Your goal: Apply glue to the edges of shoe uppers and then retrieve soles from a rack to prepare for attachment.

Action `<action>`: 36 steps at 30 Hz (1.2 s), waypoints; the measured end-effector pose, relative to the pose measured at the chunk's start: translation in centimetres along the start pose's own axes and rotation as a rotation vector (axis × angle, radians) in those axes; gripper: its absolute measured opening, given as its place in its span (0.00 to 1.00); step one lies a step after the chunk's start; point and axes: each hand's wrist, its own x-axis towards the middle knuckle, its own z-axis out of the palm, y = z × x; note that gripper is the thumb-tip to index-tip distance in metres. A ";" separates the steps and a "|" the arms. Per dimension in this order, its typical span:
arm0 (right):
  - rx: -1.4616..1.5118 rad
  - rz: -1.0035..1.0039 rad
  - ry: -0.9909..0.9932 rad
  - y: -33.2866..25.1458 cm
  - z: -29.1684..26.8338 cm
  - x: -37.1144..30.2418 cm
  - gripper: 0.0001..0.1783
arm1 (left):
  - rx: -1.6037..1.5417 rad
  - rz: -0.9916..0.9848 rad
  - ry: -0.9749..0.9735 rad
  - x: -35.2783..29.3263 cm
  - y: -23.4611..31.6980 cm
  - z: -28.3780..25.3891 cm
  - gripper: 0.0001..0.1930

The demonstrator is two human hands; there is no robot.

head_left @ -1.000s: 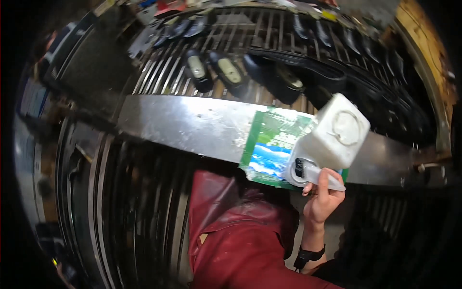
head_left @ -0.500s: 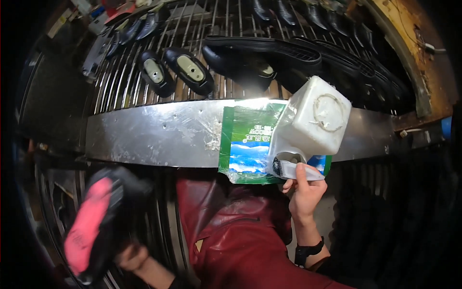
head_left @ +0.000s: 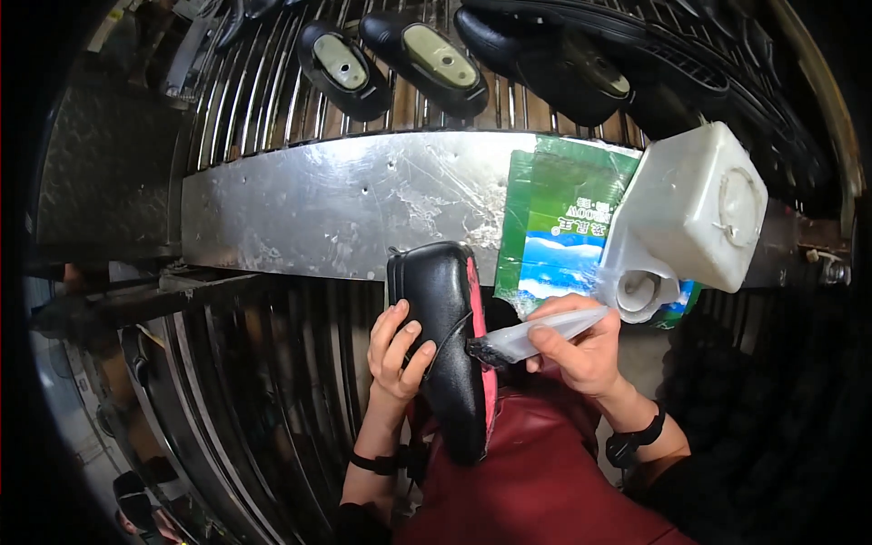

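Observation:
My left hand (head_left: 397, 352) is closed round the side of a black shoe upper (head_left: 439, 336), fingers spread along its leather. The shoe stands on edge above my lap, its pink underside (head_left: 486, 391) facing right. In my right hand (head_left: 581, 350) is a brush (head_left: 545, 334) with a pale, flat handle, pinched between thumb and fingers. Its dark bristles touch the pink underside near the shoe's edge. Behind my right hand lies a white plastic jug (head_left: 695, 204) on its side, its round mouth (head_left: 639, 292) toward me.
The jug rests on a green and blue printed sheet (head_left: 559, 241) over a metal ledge (head_left: 345, 204). Beyond, several black shoes (head_left: 427, 64) sit on a rack of metal rollers (head_left: 263, 100). A red apron (head_left: 536, 463) covers my lap. Dark rails (head_left: 209, 381) stand at left.
My left hand has brought the shoe from the lower left to the middle, turning it. My right hand has drawn the brush away from the jug's mouth to the shoe. The view has shifted.

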 end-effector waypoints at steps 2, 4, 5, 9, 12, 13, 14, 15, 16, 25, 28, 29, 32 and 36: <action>-0.165 -0.059 -0.010 0.1 1.0 1.0 0.08 | 0.004 0.012 0.006 -0.2 -0.2 -0.1 0.20; -0.186 -0.071 0.005 0.0 1.7 2.5 0.08 | 0.010 0.031 0.028 -0.8 -0.2 0.1 0.21; -0.196 -0.081 0.021 -0.1 2.1 3.7 0.07 | 0.011 0.034 0.032 -0.7 -0.2 -0.1 0.21; -0.374 -0.032 0.128 -1.5 4.1 9.5 0.09 | -0.017 0.023 0.022 -0.3 0.1 -0.3 0.22; -0.393 -0.049 0.146 -0.9 3.8 11.2 0.09 | -0.021 0.010 -0.011 -0.2 0.1 -0.5 0.23; -0.397 -0.049 0.137 -1.2 4.0 10.6 0.09 | -0.008 0.021 0.012 -0.2 0.1 -0.5 0.23; -0.291 -0.045 0.125 -1.6 4.3 9.3 0.09 | 0.006 0.032 0.033 -0.3 0.0 -0.5 0.22; -0.186 -0.037 0.116 -1.8 4.2 7.8 0.08 | 0.011 0.024 0.034 -0.2 0.0 -0.4 0.22; -0.165 -0.002 0.087 -1.8 3.5 6.4 0.07 | 0.005 0.037 0.060 0.0 0.0 -0.1 0.22; -0.417 -0.159 -0.240 -2.6 0.7 -5.3 0.06 | -0.001 0.028 0.089 0.9 0.1 0.0 0.17; -0.491 -0.434 -0.412 -3.0 1.4 -8.1 0.09 | 0.006 0.037 0.096 1.3 0.6 -0.1 0.17; -0.493 -0.440 -0.475 -3.3 1.6 -9.3 0.09 | 0.001 0.031 0.095 1.4 0.7 -0.1 0.17; -0.531 -0.430 -0.607 -4.8 1.8 -10.9 0.10 | 0.010 0.044 0.078 2.0 1.3 -0.3 0.18; -0.305 -0.230 -0.313 -6.1 0.5 -8.2 0.07 | 0.038 0.024 0.040 2.4 2.0 -1.0 0.20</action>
